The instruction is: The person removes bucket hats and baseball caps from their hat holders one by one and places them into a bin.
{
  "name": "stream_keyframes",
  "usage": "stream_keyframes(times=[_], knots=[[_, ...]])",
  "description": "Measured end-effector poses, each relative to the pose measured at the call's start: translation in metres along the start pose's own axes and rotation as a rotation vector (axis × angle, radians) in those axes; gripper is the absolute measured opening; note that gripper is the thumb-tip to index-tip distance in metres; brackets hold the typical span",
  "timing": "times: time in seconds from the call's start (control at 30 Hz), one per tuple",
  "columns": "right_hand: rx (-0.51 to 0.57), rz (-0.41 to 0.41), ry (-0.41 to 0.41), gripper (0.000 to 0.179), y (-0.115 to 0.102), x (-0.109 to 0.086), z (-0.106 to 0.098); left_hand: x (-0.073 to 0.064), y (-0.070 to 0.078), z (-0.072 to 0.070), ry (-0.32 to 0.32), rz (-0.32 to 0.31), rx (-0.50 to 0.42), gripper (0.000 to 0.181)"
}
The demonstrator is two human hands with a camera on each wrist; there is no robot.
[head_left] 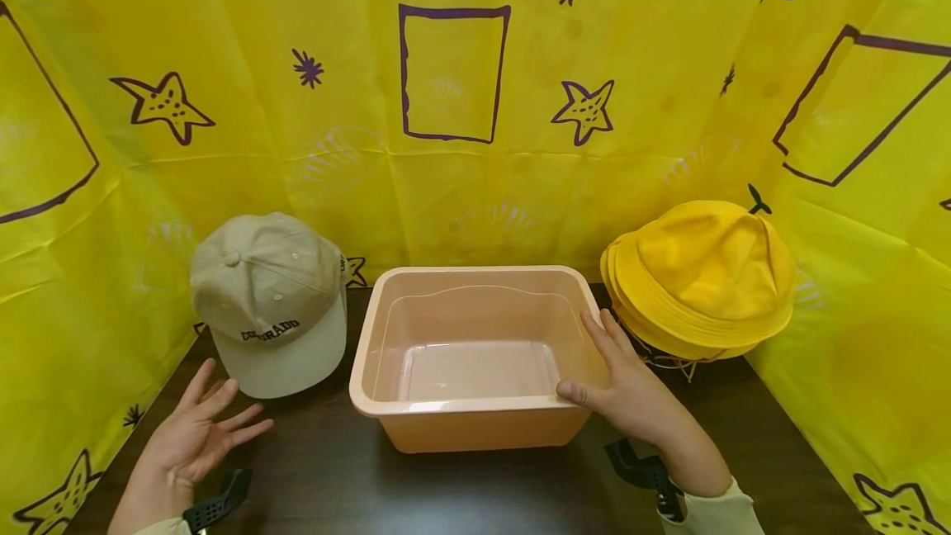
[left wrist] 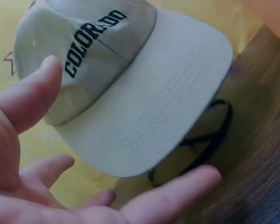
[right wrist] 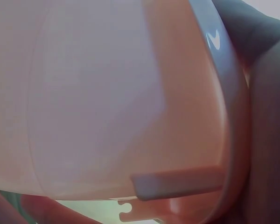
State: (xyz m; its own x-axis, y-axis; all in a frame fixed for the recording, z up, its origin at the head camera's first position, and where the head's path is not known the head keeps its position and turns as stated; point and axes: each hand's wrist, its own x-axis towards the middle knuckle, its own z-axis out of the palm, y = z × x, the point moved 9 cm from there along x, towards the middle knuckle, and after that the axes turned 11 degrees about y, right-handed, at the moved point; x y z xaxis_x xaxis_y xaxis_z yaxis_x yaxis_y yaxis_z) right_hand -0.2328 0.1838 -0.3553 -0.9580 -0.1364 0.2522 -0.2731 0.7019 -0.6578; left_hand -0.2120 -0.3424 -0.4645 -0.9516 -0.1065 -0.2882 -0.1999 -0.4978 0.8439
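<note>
A peach plastic basin (head_left: 475, 428) stands on the dark table, with its inside bare. My right hand (head_left: 631, 390) holds its near right corner, the thumb over the front rim and the fingers along the right rim. In the right wrist view the basin (right wrist: 93, 93) fills most of the picture, with the hand's skin against its rim. On the left sits a beige cap (head_left: 271, 295) with dark COLORADO lettering. My left hand (head_left: 201, 428) is held in front of the cap, fingers spread and nothing in them. The left wrist view shows the cap's brim (left wrist: 144, 102) just beyond the fingers.
At the back right sit yellow brimmed hats (head_left: 698, 279), apparently stacked, with a small green sprout on top and cords below. Dark loops (left wrist: 210, 140) show under the cap's brim. Yellow patterned cloth (head_left: 461, 205) hangs behind and on both sides of the table (head_left: 312, 477).
</note>
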Motion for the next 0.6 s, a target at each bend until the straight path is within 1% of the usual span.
stream_keyframes(times=[0.07,0.17,0.27,0.33,0.47,0.53,0.6], knots=[[-0.002,-0.001,0.0,0.102,0.0,0.0,0.0,0.002,-0.002,-0.002,-0.019,-0.002,-0.038,0.082],[-0.004,0.003,-0.001,0.102,0.0,0.0,0.0,0.004,-0.002,-0.003,-0.046,0.019,-0.066,0.081],[-0.001,0.009,-0.004,0.101,0.001,0.0,0.0,0.006,-0.001,-0.004,-0.038,0.026,-0.059,0.081],[0.006,0.013,-0.006,0.101,0.001,0.0,0.0,0.005,-0.002,-0.005,-0.013,0.019,-0.02,0.083],[0.009,0.009,-0.008,0.099,0.0,0.0,0.001,0.004,-0.001,-0.009,0.066,0.018,0.128,0.084],[0.008,0.006,-0.008,0.099,0.0,0.0,0.001,0.003,0.001,-0.011,0.095,0.022,0.201,0.084],[0.003,0.002,-0.006,0.098,0.0,0.0,0.001,0.002,0.003,-0.013,0.12,0.022,0.255,0.084]])
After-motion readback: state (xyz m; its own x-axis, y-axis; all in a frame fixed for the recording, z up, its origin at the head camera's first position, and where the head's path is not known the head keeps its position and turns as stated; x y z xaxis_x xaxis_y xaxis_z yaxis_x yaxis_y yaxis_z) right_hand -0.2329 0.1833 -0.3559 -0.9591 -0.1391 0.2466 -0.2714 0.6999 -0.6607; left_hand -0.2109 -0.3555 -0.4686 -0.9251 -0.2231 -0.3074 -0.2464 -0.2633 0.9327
